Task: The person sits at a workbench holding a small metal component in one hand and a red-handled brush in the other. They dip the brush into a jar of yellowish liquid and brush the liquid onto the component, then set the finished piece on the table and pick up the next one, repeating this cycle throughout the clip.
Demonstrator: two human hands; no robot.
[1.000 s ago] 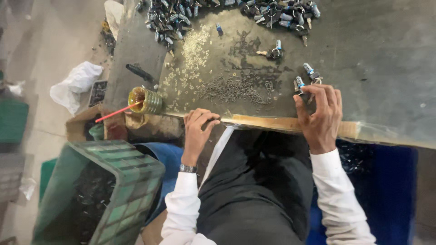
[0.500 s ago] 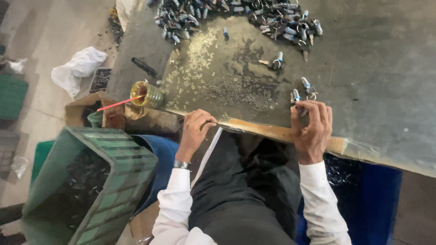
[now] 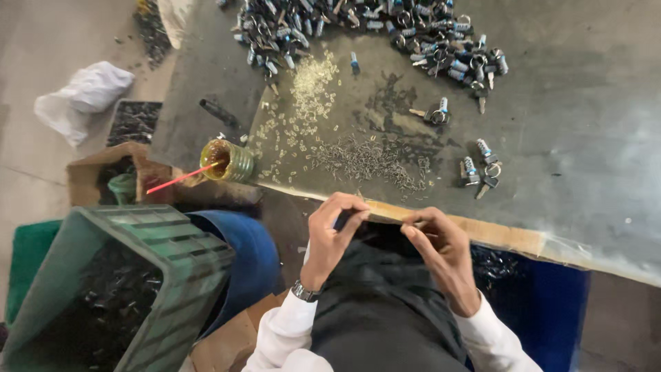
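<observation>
Workshop, grimy metal workbench, heaped small lock parts, green parts crate

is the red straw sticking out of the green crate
No, the red straw stands in the small glass jar on the table edge, apart from the green crate.

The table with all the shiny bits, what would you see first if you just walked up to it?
Most likely the big heap of small metal lock parts with keys along the far side of the grey table. Next, the small jar of yellowish liquid at the table's left edge, with a red stick poking out. Nearest, the left hand and right hand meet at the table's near edge, pinching something too small to make out.
</observation>
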